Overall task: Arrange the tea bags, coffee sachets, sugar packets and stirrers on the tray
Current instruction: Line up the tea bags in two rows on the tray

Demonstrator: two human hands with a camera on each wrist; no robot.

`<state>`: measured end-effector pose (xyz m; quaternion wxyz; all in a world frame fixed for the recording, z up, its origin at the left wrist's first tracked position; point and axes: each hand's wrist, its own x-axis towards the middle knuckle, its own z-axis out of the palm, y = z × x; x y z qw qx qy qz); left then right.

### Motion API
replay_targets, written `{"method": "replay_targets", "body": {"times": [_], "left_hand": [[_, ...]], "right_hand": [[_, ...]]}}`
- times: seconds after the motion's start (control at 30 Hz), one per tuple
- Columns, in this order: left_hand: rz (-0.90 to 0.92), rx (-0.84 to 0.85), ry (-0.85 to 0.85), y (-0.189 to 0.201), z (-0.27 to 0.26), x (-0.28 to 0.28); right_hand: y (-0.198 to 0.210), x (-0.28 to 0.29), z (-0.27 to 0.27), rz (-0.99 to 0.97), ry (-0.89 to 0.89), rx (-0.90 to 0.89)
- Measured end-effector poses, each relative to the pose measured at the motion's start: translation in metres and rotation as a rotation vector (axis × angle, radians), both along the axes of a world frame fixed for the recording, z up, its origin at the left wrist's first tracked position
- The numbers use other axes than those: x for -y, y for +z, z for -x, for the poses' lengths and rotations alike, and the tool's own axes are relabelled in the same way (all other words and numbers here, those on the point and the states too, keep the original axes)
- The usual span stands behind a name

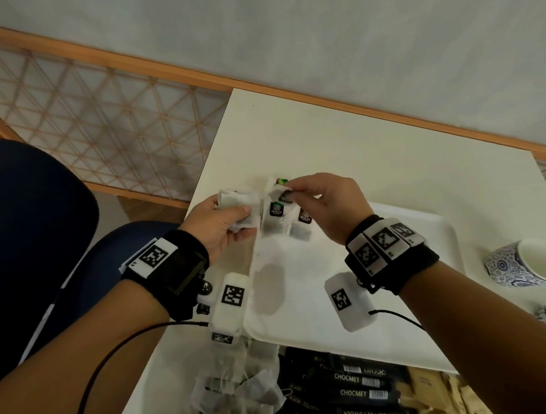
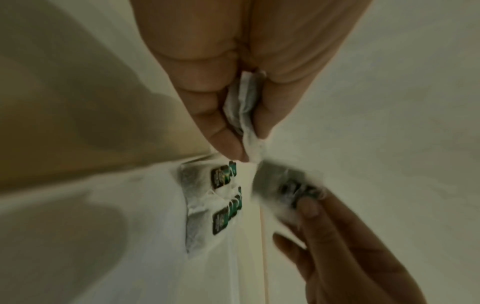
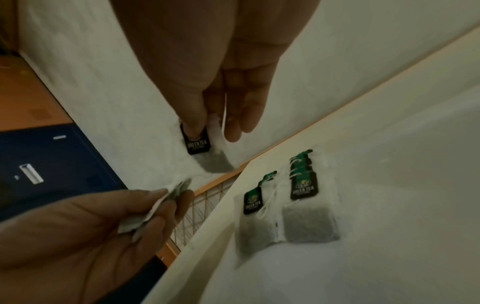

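While placing: lay each bag flat beside the row.
Right hand point(image 1: 323, 203): fingers pinch one tea bag point(image 3: 205, 148) above the tray point(image 1: 428, 228).
Left hand point(image 1: 224, 226): fingers grip spare bags point(image 1: 236, 203).
Row point(image 3: 285, 209): far tray corner, tags aligned.

White tea bags point(image 3: 309, 224) with dark contents and black-and-green tags were seen on a white tray point(image 1: 398, 262). Black coffee sachets point(image 1: 359, 391) were lettered in white. A cup point(image 1: 511, 267) was patterned blue on white.
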<state>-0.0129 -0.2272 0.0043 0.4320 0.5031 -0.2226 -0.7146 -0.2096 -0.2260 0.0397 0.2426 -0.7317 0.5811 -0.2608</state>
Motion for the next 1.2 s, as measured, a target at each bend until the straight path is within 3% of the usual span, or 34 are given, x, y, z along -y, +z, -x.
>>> {"method": "replay_targets", "body": {"times": [0.1, 0.7, 0.93, 1.1, 1.2], "left_hand": [[0.006, 0.022, 0.032, 0.001, -0.006, 0.003], [0.073, 0.057, 0.054, -0.002, -0.015, 0.012], [0.079, 0.080, 0.004, -0.008, -0.007, 0.012], [0.074, 0.086, -0.036, -0.005, 0.003, 0.008], [0.059, 0.041, -0.079, -0.001, 0.010, 0.005]], "right_hand": [[-0.002, 0.003, 0.002, -0.093, 0.041, -0.168], [-0.019, 0.017, -0.019, -0.380, 0.028, -0.189], [-0.024, 0.025, -0.014, -0.333, 0.012, -0.246], [-0.019, 0.011, -0.010, -0.086, 0.053, -0.026], [-0.017, 0.004, -0.010, 0.047, 0.169, -0.077]]}}
